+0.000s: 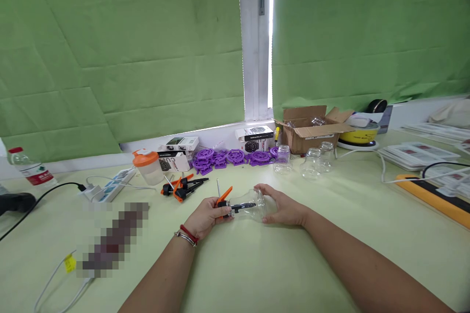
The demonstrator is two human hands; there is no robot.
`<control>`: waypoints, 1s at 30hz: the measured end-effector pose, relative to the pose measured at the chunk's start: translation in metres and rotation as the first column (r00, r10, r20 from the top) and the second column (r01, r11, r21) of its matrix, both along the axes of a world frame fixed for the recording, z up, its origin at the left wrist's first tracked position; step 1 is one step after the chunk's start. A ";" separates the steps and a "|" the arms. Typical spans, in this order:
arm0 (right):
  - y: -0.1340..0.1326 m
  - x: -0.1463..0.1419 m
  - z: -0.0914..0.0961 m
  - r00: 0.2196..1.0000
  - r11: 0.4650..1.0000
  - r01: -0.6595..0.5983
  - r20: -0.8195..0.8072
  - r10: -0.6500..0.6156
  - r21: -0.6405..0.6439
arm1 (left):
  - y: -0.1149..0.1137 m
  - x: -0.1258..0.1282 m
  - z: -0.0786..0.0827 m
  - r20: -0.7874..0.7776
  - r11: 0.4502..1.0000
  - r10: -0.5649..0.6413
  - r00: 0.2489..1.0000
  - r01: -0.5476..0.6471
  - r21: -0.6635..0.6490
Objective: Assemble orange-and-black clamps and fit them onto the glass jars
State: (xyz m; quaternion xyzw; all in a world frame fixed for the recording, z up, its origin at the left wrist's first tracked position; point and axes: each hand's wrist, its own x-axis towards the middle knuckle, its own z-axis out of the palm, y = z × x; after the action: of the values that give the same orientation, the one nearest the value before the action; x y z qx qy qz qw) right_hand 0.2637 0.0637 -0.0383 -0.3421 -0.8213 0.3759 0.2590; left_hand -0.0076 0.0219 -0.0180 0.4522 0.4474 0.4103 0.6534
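Observation:
My left hand point(205, 217) is closed round a black fitting with an orange lever point(224, 196) at the neck of a clear jar point(249, 211). The jar lies on its side just over the table, and the fitting's dark stem shows inside it. On the right, my right hand point(284, 208) grips the jar's wide base between thumb and fingers. More black and orange lever fittings point(181, 187) lie beyond my left hand. Clear jars point(311, 165) stand upright past my right hand.
Purple wheel-shaped parts point(235, 157) lie along the wall beside small printed boxes point(179, 161). Behind the jars sits an open cardboard box point(310, 142). An orange-lidded cup point(149, 168) and a power strip point(119, 183) are on the left, with cables across the table.

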 end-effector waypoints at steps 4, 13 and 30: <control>0.001 0.001 0.002 1.000 1.000 0.000 0.012 0.000 0.022 | 0.001 -0.002 -0.002 0.012 1.000 -0.012 1.000 0.012 0.000; 0.003 0.001 0.001 1.000 1.000 -0.004 0.023 0.003 0.027 | 0.001 -0.001 -0.001 0.000 1.000 -0.023 1.000 0.023 0.000; -0.002 -0.011 0.013 0.999 0.987 -0.049 0.015 0.048 0.156 | 0.002 -0.001 -0.005 -0.030 0.999 -0.023 0.999 0.024 0.033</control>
State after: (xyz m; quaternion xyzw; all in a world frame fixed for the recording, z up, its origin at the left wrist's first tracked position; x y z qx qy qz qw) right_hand 0.2525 0.0621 -0.0250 -0.3028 -0.8577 0.3148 0.2713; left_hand -0.0088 0.0243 -0.0228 0.4742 0.4446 0.4031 0.6442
